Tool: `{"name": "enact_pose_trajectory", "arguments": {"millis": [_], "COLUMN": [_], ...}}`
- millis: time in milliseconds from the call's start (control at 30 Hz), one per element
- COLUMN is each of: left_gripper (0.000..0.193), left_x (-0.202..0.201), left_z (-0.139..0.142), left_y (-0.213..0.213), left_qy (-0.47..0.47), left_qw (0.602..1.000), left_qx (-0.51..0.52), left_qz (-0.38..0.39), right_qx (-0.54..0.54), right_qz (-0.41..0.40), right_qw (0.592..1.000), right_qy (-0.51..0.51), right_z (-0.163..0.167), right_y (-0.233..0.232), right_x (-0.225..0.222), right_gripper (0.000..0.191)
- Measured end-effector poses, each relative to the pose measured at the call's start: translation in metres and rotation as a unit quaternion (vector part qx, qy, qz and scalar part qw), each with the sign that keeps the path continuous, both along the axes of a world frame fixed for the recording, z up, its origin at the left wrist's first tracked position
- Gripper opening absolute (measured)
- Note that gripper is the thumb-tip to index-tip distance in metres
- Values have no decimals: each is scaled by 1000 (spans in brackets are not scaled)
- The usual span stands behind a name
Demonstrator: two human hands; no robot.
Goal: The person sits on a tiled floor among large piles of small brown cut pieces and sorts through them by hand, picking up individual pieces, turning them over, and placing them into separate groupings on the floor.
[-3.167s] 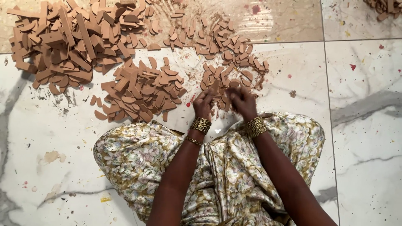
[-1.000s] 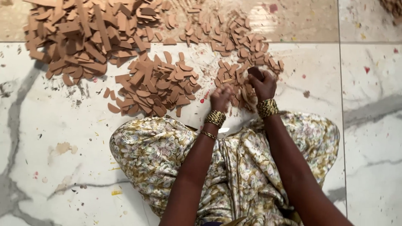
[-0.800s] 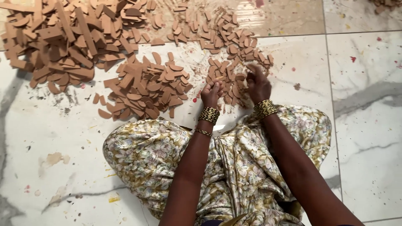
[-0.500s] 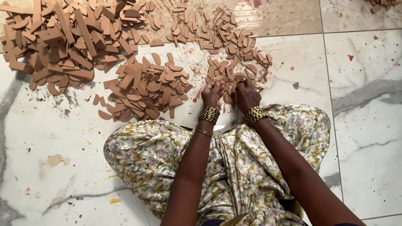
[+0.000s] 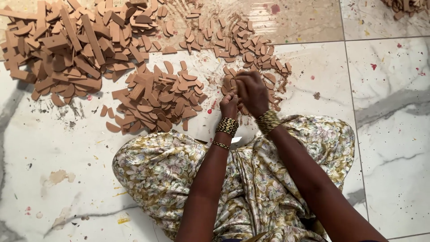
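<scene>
- The marble floor (image 5: 394, 148), white with grey veins and flecked with paint spots, carries everything; the person sits on it in a floral garment (image 5: 251, 179).
- The big heap of brown offcuts (image 5: 67, 49) fills the far left corner of the floor in view: long strips and curved bits, too many to count.
- One middle heap of curved brown pieces (image 5: 156, 96) lies just left of the hands, several dozen at a guess.
- A looser scatter of small pieces (image 5: 242, 42) runs from the far edge towards the hands; a fourth clump (image 5: 407, 5) peeps in at the far right corner.
- Two hands work together just ahead of the knees. The right hand (image 5: 251, 92) is closed in a grip over small brown pieces; how many, I cannot tell.
- The left hand (image 5: 229, 104) pinches a small curved piece (image 5: 227, 85) at its fingertips, touching the right hand.
- Risk, as I judge it: with the piles so close, a sliding wrist could mix sorted pieces, and a piece pinched by its edge could slip or snap.
- Bangles: one stack on each wrist, plus a thin band on the left.
</scene>
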State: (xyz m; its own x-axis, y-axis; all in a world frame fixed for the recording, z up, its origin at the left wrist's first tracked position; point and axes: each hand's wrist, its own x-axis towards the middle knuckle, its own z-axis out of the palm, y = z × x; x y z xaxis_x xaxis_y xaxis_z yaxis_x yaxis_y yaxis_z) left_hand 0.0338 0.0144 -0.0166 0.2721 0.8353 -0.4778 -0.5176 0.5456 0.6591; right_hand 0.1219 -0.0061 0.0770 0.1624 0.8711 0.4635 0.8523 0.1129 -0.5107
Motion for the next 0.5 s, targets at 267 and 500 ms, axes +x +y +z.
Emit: {"name": "enact_pose_trajectory", "arguments": {"millis": [267, 500], "left_gripper": [25, 27], "left_x": [-14, -6], "left_z": [6, 2], "left_y": [1, 1], "left_qy": [-31, 7], "left_qw": [999, 999], "left_qx": [-29, -27], "left_qz": [12, -17], "right_qx": [-100, -193], "right_qz": [-130, -172], "right_qw": [976, 940], "right_qy": [-140, -223], "right_z": [-20, -33], "right_y": [28, 9], "right_x": [42, 103], "right_gripper": [12, 9]}}
